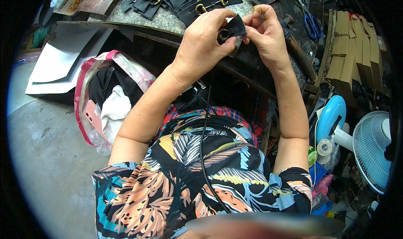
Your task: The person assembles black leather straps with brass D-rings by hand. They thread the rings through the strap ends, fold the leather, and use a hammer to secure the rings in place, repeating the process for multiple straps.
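Over the near edge of the workbench, my left hand grips a short black leather strap piece between thumb and fingers. A metal ring shows at the piece's left end, partly covered by those fingers. My right hand is closed in a pinch at the right edge of the same piece, its index finger bent above the thumb. Whether something small also sits in that pinch is hidden. Just beyond, several black leather straps with brass-coloured rings and buckles lie piled on a grey stone slab.
A hammer lies right of my right hand, with blue-handled scissors farther right. Stacked cardboard and a fan stand at the right. On the left are an open bag with a white cloth and white sheets.
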